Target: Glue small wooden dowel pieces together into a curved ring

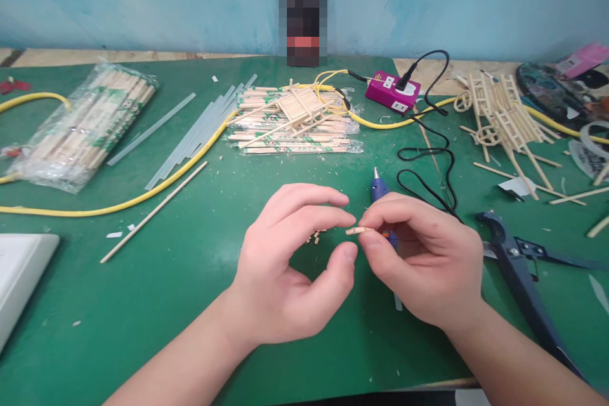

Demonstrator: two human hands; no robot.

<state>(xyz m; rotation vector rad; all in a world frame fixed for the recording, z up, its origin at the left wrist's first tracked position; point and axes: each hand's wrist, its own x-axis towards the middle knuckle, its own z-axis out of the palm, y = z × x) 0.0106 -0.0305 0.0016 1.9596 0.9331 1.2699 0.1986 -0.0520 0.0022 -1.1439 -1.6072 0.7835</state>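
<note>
One small wood piece [354, 231] is being pinched in the fingertips of the right hand [428, 254], above the worktop [166, 279]; the left hand [266, 266] is curving half open beside it, seemingly holding nothing; behind, one slatted frame [299, 106], looking already joined, is resting on packed sticks [299, 144]; cut bits [316, 236] and a loose stick [157, 209] are lying unjoined; how much is remaining, I cannot tell.
</note>
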